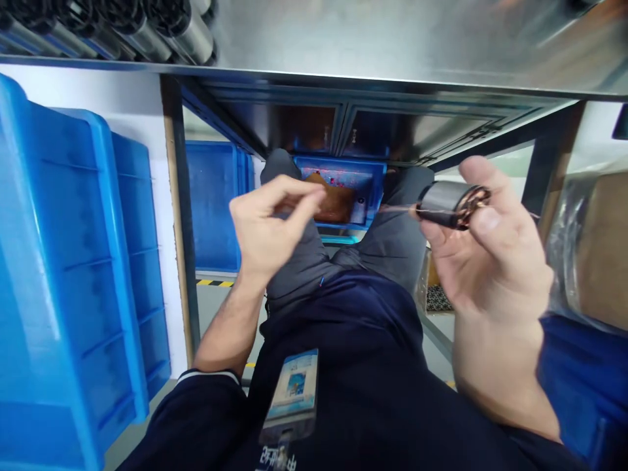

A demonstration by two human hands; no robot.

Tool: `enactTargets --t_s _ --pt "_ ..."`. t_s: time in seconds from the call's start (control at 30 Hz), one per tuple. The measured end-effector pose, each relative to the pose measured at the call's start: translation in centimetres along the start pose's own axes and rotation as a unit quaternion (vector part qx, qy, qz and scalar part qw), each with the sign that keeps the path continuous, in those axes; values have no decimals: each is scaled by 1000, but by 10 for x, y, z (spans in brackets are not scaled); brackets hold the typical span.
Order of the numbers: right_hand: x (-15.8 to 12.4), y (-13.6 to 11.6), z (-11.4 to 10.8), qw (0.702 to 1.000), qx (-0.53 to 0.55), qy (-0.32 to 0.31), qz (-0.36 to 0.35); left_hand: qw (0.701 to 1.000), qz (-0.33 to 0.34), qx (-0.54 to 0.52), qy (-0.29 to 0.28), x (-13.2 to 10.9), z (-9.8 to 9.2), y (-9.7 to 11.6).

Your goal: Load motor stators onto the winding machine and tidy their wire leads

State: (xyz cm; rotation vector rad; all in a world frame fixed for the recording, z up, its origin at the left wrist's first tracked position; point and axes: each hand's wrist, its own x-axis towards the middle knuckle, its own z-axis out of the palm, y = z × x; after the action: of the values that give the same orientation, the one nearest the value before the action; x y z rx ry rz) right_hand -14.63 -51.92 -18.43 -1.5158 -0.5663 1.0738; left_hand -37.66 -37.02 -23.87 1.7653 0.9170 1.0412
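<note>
One badge [292, 392] hangs on the dark shirt [367, 366], its print too blurred to read. At right, the right hand [510, 255] holds a metal cylinder [440, 201], nearer than the table's [392, 39] front edge; copper wire [411, 209] runs left from it. The left hand [267, 229] pinches narrow; whether on the wire, I cannot tell. Open room separates the hands; blue crates [88, 261] stand left.
</note>
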Motion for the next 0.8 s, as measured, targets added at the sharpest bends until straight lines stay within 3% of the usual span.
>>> enactTargets --t_s 0.07,0.23,0.37,0.43,0.5,0.57,0.6,0.63,0.7,0.73,0.8 --pt "0 3 7 1000 7 9 -6 997 -44 -48 51 -2 7 -6" --pt "4 16 42 983 173 32 -61 977 -83 -192 -50 -13 41 29" --pt "9 29 57 976 205 23 -74 952 -143 -269 -4 -11 65 52" --pt "11 36 56 974 206 17 -96 921 -205 -332 -20 -10 72 45" --pt "11 42 51 972 205 23 -110 870 -292 -396 -40 -12 75 26" --pt "11 45 42 973 194 32 -117 846 -346 -405 12 -14 71 1" --pt "10 44 37 974 185 37 -123 859 -342 -377 59 -15 66 -10" --pt "10 44 31 977 170 37 -126 887 -305 -330 104 -15 59 -17" --pt "8 41 19 983 133 29 -123 960 -123 -203 146 -14 43 -18" --pt "8 39 15 985 120 22 -122 984 -11 -128 122 -13 35 -11" --pt "8 36 10 986 116 -7 -121 983 181 6 32 -9 25 10"
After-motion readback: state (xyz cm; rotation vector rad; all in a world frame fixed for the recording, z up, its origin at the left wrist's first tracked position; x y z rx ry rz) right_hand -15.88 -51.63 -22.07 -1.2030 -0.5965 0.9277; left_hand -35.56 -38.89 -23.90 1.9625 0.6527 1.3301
